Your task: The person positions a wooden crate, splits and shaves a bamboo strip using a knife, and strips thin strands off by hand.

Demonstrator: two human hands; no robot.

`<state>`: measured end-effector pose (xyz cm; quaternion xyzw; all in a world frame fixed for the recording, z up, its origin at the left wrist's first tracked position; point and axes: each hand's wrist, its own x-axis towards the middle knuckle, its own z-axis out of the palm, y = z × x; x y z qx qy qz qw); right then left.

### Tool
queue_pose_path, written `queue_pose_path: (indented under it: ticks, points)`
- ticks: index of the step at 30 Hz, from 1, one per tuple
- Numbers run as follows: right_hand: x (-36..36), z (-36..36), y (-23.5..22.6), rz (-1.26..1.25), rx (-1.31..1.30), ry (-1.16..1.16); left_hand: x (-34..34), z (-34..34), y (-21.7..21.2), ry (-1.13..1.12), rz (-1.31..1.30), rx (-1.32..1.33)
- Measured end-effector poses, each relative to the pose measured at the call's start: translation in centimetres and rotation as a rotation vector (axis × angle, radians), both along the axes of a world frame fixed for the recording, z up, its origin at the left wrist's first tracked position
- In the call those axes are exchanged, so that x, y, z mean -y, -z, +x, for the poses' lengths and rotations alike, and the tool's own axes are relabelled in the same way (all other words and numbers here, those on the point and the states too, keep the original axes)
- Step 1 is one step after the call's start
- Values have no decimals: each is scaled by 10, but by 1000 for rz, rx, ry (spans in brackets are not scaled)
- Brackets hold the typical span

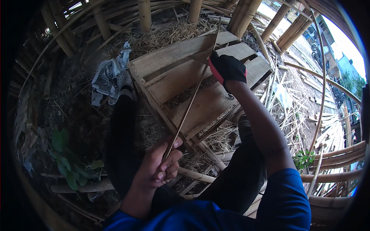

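A long, thin bamboo strip runs slantwise from low centre up past the far edge of a slatted wooden crate. Bare fingers of my left hand are wrapped around its near end. Farther up, my right hand, in a black and red glove, is closed against the strip above the crate's right half. A dark wedge shape sticks out left of the strip beside the glove; I cannot tell whether it is a blade. The palm side of the glove is hidden. The crate lies between my legs with gaps between its slats.
Crumpled printed paper lies by my left shoe. Bamboo posts stand behind the crate. Straw and split bamboo cover the ground to the right, beside bamboo rails. A leafy plant grows at left.
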<state>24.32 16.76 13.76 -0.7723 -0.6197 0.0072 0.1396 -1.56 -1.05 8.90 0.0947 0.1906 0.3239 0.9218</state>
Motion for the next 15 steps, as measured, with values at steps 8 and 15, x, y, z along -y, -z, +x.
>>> queue_pose_path:
  ticks: [8,15]
  points:
    - [2,-9,0,-57,33,-19,-1,-4,2,-45,-46,50]
    - [5,-10,0,-36,9,-34,-4,-5,4,19,34,-9]
